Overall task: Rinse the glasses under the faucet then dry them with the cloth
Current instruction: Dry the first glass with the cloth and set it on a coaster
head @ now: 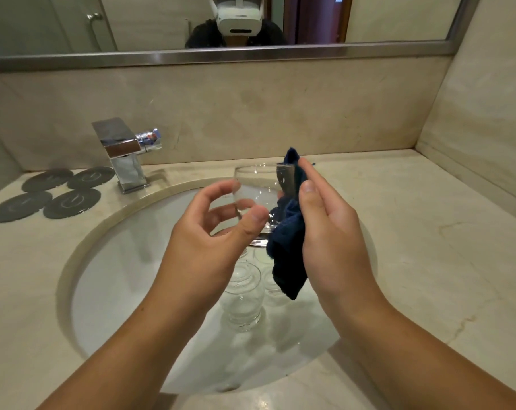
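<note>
A: Head view only. The glass (259, 190) is up in the air over the sink (109, 261), roughly upright. The left hand (215, 229) curls round its left side, thumb on the near wall. It reads as a light fingertip hold, not a full wrap.

B: Right side?

A: The right hand (330, 229) pins the dark blue cloth (286, 255) against the glass's right wall near the rim. The rest of the cloth hangs below the palm. I'd judge this is the drying step. I see no water at the faucet (122, 149).

B: Failure modes?

A: Main one: wet glass, light hold, sideways push from the cloth. Too much push and it rolls out of the left fingers.

B: Lands where?

A: On the other glasses (243, 294) standing in the basin right underneath. Glass on glass, so likely chips or a break.

B: Anything else?

A: The cloth tail hangs close over those glasses. If it dips into the wet basin, it dries worse. Can't tell whether it touches. Also the coasters (57, 193) lie left of the faucet, so any put-down there crosses the sink.

B: Mitigation?

A: Firmer left wrap before twisting the cloth.
</note>
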